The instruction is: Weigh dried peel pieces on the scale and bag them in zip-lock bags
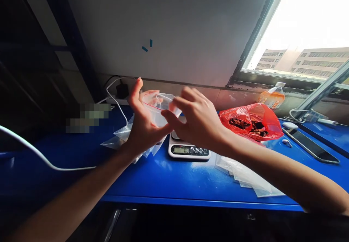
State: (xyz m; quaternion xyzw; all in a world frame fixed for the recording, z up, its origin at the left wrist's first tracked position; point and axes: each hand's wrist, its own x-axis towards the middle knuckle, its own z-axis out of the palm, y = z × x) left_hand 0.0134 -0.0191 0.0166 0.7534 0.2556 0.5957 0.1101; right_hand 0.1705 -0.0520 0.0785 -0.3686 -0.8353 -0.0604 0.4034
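Observation:
Between my hands is a clear zip-lock bag (158,113) with a red line along its mouth, which gapes apart. My left hand (145,122) grips its left side, thumb and fingers bent around it. At the bag's right edge, my right hand (195,115) pinches the plastic; its fingertips are slightly blurred. Below and behind the hands, a white digital scale (189,152) sits on the blue table, partly covered by my right hand, its display reading about 0.0. More clear bags (117,140) lie under my left hand.
A red plastic bag (252,122) holding dark dried pieces stands open at right, with an orange-labelled bottle (272,96) behind it. Flat clear bags (251,174) lie near the front edge. A phone (313,145), earbud (287,143) and white cable (54,164) are also on the table (169,184).

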